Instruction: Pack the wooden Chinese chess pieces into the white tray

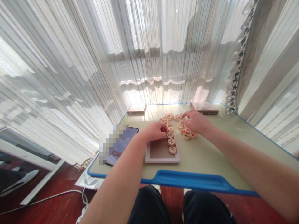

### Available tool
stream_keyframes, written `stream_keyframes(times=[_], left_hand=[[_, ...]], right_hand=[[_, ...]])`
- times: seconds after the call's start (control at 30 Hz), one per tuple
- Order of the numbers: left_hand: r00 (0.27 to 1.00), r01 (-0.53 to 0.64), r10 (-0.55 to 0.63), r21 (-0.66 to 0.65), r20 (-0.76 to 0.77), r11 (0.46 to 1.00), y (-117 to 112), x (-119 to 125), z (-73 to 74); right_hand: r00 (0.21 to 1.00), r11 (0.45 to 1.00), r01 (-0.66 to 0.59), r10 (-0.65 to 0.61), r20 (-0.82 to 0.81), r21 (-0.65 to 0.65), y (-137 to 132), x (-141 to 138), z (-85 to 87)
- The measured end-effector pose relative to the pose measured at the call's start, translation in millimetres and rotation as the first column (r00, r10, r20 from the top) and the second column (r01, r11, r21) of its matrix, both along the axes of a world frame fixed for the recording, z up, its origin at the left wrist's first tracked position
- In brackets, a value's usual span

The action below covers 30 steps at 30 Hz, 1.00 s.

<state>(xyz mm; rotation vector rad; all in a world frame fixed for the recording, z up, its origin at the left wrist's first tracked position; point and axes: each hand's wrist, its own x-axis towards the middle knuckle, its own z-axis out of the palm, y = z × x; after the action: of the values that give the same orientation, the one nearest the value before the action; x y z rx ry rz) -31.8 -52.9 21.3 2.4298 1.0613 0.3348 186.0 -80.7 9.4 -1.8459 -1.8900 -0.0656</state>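
A shallow white-rimmed tray (161,160) lies on the green table (210,155) in front of me. Three round wooden chess pieces (172,142) stand in a column along the tray's right side. My left hand (154,130) is curled at the tray's far edge, fingertips pinched near a piece at the top of that column. My right hand (196,122) rests knuckles up over a loose scatter of wooden pieces (177,119) beyond the tray, fingers bent on one of them.
A dark phone (122,143) lies at the table's left. Two flat boxes (136,108) (204,107) sit at the far edge by the sheer curtains. The table has a blue rim with a groove (189,180) at the near edge. Cables run on the floor to the left.
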Motion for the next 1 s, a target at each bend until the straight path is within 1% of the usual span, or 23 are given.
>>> stream_keyframes(times=[0.07,0.13,0.2,0.3,0.4,0.47,0.53,0.57,0.63,0.7,0.77,0.8,0.9,0.93,1.0], left_hand=[[1.0,0.009,-0.009,-0.003,-0.01,1.0,2.1,-0.2,-1.3],[1.0,0.006,-0.006,0.014,-0.013,1.0,3.8,-0.1,-2.2],[1.0,-0.004,0.005,0.05,-0.015,0.999,4.3,0.6,-2.7],[1.0,-0.022,0.024,0.129,-0.017,0.991,3.1,2.6,-2.9],[1.0,-0.031,0.029,0.211,0.011,0.977,1.9,5.0,-3.2],[0.997,-0.054,0.039,0.271,0.06,0.961,3.0,6.1,-4.2],[0.99,-0.109,0.073,0.333,0.117,0.937,6.4,6.6,-6.6],[0.985,-0.143,0.098,0.358,0.139,0.923,8.9,6.8,-8.3],[0.976,-0.199,0.146,0.38,0.163,0.904,14.7,7.4,-12.2],[0.964,-0.238,0.182,0.332,0.192,0.913,20.7,8.6,-15.8],[0.931,-0.299,0.243,0.186,0.274,0.936,26.0,10.4,-18.1],[0.906,-0.329,0.282,0.106,0.316,0.938,28.2,11.3,-18.8],[0.809,-0.387,0.4,-0.121,0.431,0.914,33.5,13.9,-19.6],[0.772,-0.382,0.429,-0.196,0.47,0.903,34.7,14.6,-19.6],[0.686,-0.332,0.479,-0.35,0.548,0.876,36.2,15.7,-19.7]], right_hand=[[1.0,0.999,0.006,-0.005,0.016,-0.05,1.9,1.4,-1.6],[0.999,0.999,-0.003,0.006,0.049,-0.05,1.2,-1.3,-2.3],[0.997,1.0,-0.004,0.004,0.075,0.0,-0.4,-4.9,-2.4],[0.997,0.997,-0.003,-0.002,0.072,0.079,-1.4,-6.7,-2.5],[0.994,0.993,-0.053,0.042,0.104,0.107,0.6,-3.6,-4.0],[0.983,0.991,-0.103,0.088,0.16,0.087,3.2,-0.9,-6.7],[0.969,0.99,-0.138,0.127,0.212,0.039,6.5,0.8,-11.2],[0.964,0.99,-0.141,0.135,0.23,0.01,8.3,1.3,-14.1],[0.96,0.993,-0.109,0.117,0.254,-0.047,11.7,1.6,-20.2],[0.964,0.993,-0.055,0.079,0.253,-0.101,14.1,1.6,-25.0],[0.977,0.989,-0.025,0.055,0.207,-0.145,14.3,1.4,-26.2],[0.985,0.987,-0.018,0.045,0.169,-0.161,13.5,1.1,-25.0],[0.998,0.983,-0.006,0.017,0.058,-0.183,8.9,-1.2,-16.5],[0.999,0.983,-0.01,0.018,0.041,-0.183,7.1,-2.5,-13.1],[0.999,0.986,-0.033,0.038,0.031,-0.164,4.2,-5.5,-7.2]])
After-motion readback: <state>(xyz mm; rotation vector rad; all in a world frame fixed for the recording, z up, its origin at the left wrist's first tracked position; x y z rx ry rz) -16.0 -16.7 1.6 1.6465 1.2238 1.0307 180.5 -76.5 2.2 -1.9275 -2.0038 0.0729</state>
